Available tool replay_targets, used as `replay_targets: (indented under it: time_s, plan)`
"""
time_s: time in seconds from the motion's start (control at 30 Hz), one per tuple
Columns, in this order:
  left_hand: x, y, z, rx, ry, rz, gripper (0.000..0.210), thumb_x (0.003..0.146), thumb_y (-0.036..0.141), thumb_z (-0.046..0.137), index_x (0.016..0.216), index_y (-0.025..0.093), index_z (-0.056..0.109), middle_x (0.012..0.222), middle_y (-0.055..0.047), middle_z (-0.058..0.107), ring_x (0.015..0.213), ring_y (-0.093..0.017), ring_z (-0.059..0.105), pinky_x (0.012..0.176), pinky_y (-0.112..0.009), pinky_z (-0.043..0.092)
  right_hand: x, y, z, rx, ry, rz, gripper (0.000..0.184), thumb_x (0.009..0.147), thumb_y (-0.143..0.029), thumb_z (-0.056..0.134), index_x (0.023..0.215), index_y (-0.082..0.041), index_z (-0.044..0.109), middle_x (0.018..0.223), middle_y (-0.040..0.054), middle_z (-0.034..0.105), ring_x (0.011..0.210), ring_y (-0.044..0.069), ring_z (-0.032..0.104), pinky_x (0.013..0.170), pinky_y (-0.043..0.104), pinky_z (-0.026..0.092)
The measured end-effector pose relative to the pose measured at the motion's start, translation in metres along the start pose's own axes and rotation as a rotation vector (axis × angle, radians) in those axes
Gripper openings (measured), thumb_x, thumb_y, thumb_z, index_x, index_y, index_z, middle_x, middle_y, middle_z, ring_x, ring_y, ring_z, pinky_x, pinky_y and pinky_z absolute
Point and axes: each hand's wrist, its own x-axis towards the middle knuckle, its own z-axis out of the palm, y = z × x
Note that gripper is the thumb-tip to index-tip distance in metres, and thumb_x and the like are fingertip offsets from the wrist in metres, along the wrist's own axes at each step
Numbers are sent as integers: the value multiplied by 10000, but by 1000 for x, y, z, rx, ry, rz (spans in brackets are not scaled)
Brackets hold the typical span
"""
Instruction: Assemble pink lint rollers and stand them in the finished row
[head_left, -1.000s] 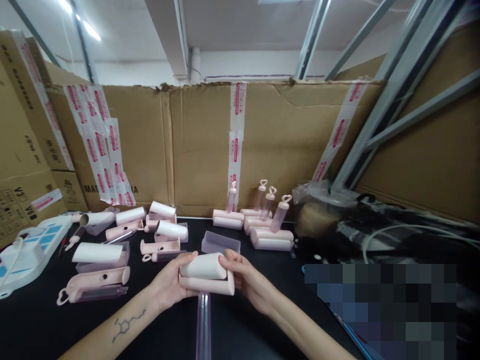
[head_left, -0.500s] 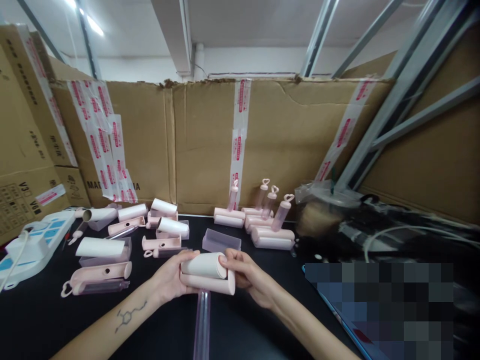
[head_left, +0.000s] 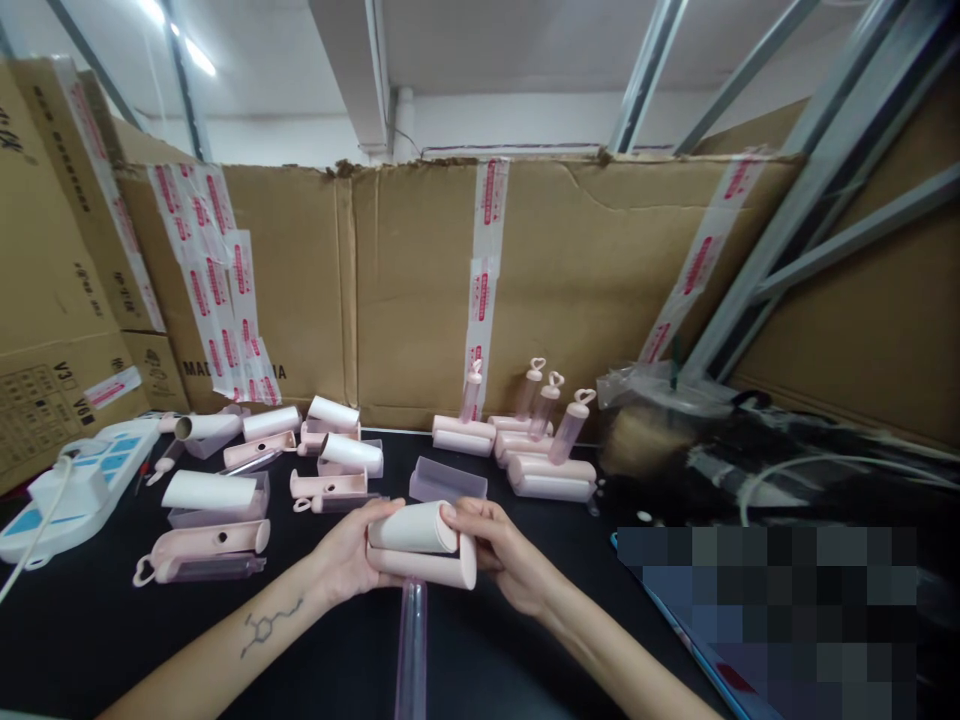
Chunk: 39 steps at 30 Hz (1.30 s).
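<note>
Between my two hands is a pink lint roller, its white roll [head_left: 414,528] lying along the pink holder [head_left: 431,568]. My left hand [head_left: 358,545] wraps the left end, thumb on top and fingers behind. At the right end, my right hand [head_left: 501,550] pinches with its thumb at the end of the white roll. A clear pinkish tube [head_left: 412,650] extends from below the holder toward me; whether it is joined to it is hidden. Just beyond my hands a translucent purple cover [head_left: 448,480] lies on the black table.
At the left lie several loose white rolls [head_left: 210,490], pink holders [head_left: 202,540] and covers. Several lint rollers with upright heart-topped handles [head_left: 574,425] stand at the back. A power strip [head_left: 112,475], a bagged drink cup [head_left: 645,430] and a cardboard wall [head_left: 405,290] border the table [head_left: 315,670].
The whole view has shifted slightly, with everything a little further right. Both hands keep the same hold on the lint roller.
</note>
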Motion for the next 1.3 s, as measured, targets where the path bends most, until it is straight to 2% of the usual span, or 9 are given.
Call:
replay_targets:
  time_s: [0.23,0.43,0.57,0.7,0.83,0.93,1.03,1.13,1.3]
  plan:
    - [-8,-11,7,14,-16,297,308,732,411,635,901,207,477,920,-48,602,824,-207,615,744,-362,486,-1,4,1,-41,136,-99,393,660,-502,683,722,-204,433,526,-75,381,423,53,242,400,211,112]
    - [-9,-11,6,130,35,374,358,752,447,595,1036,238,529,1064,-37,568,958,-200,549,780,-289,434,5,11,-4,-127,221,-214,402,689,-559,631,790,-209,460,591,-54,410,478,81,308,436,214,200]
    - [-2,-3,-1,396,39,454,218,766,401,578,799,185,582,774,14,570,754,-136,508,647,-195,368,8,14,-11,-157,176,-256,403,667,-514,678,802,-206,454,709,-21,505,645,129,458,566,230,330]
    - [3,3,-1,655,9,549,245,743,327,609,588,162,515,572,41,454,582,-105,393,539,-189,284,11,16,-12,-189,83,-236,404,635,-458,726,783,-191,462,696,-29,503,650,124,462,593,231,332]
    - [5,3,11,707,-77,524,272,793,411,534,706,159,587,640,24,513,613,-114,424,555,-195,298,9,16,-6,-167,17,-168,403,627,-451,735,765,-186,465,684,-38,509,636,110,463,582,219,326]
    - [7,0,20,722,-132,418,364,800,484,485,784,147,621,684,-5,572,621,-128,467,549,-202,318,8,16,-6,-128,-30,-179,380,650,-437,726,770,-183,471,727,-28,547,652,100,482,578,202,340]
    - [9,-4,21,702,-168,285,429,804,518,432,858,139,627,694,-28,608,586,-139,502,529,-214,345,10,16,-12,-157,-47,-106,354,739,-504,616,751,-175,484,574,-54,487,470,58,397,435,178,267]
    - [8,-7,19,702,-193,246,439,793,524,422,851,133,614,662,-23,603,545,-133,506,510,-222,359,13,17,-19,-289,-24,-33,434,754,-594,530,673,-174,463,416,-90,368,329,41,270,338,181,152]
    - [3,-10,18,746,-172,269,435,771,506,452,735,100,602,576,-14,566,488,-116,475,471,-223,322,11,23,-17,-328,-165,-2,486,756,-611,511,592,-155,476,409,-80,348,328,35,263,313,173,138]
